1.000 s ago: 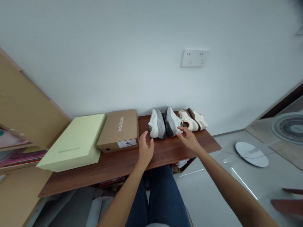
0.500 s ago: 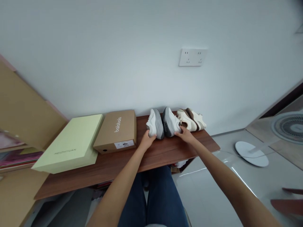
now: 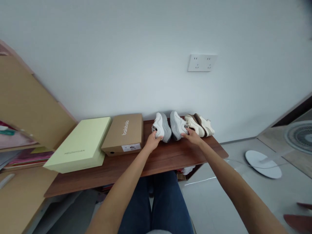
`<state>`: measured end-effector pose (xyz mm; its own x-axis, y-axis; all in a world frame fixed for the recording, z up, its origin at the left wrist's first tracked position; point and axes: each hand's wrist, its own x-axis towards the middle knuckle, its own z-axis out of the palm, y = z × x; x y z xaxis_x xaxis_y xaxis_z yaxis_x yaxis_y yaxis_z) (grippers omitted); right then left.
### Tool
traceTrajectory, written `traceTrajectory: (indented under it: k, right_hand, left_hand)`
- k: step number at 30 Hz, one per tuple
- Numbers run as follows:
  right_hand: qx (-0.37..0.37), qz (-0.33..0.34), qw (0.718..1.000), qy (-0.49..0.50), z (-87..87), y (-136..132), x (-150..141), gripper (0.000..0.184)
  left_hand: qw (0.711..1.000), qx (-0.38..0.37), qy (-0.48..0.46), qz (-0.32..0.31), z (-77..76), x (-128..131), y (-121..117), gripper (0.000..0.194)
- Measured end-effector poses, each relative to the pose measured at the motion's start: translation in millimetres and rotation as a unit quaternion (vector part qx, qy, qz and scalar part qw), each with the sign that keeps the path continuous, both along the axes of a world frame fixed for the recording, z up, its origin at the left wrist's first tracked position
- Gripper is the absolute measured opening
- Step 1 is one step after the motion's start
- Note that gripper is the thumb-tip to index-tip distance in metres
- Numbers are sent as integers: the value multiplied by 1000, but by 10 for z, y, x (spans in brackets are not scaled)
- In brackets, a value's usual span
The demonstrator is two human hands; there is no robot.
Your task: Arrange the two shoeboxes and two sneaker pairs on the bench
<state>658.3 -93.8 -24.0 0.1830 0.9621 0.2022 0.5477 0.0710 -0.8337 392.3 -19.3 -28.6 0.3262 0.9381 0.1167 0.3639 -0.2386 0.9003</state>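
Observation:
A white and grey sneaker (image 3: 162,127) is gripped at its heel by my left hand (image 3: 153,141), its grey sole turned to the right. Its mate, another white sneaker (image 3: 177,124), has its heel pinched by my right hand (image 3: 192,136), sole facing left. The two soles face each other across a small gap. Both shoes are over the brown wooden shelf top (image 3: 168,159); whether they touch it, I cannot tell. Just right of them, a pair of cream shoes (image 3: 206,125) with brown soles leans together near the wall.
A brown shoe box (image 3: 124,133) and a pale yellow box (image 3: 80,139) lie on the shelf's left part. Behind is a wall with a socket plate (image 3: 202,63). A fan (image 3: 301,135) with a round white base (image 3: 263,164) stands on the floor at right.
The two white sneakers have tilted, so their soles show differently, and their toes have spread slightly apart. Both hands keep their grip. The camera view has shifted a little.

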Motion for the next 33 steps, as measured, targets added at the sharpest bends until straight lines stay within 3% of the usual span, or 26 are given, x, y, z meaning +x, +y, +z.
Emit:
traceTrajectory:
  k: [4, 7, 13, 23, 33]
  right_hand:
    - [6, 7, 991, -134, 299, -31, -59, 31]
    - [-16, 14, 965, -260, 493, -48, -144, 26]
    - [-67, 52, 903, -421, 632, -9, -433, 29]
    - [-111, 68, 870, -476, 730, 158, -724, 28]
    - [-111, 88, 871, -471, 658, 252, -833, 29]
  left_hand:
    - [988, 71, 133, -19, 273, -79, -24, 38]
    - [960, 125, 247, -37, 444, -90, -73, 35]
    - [903, 161, 393, -60, 588, 25, -138, 32]
    - [888, 158, 427, -60, 604, 62, -51, 33]
    - [892, 139, 427, -60, 615, -20, -31, 31]
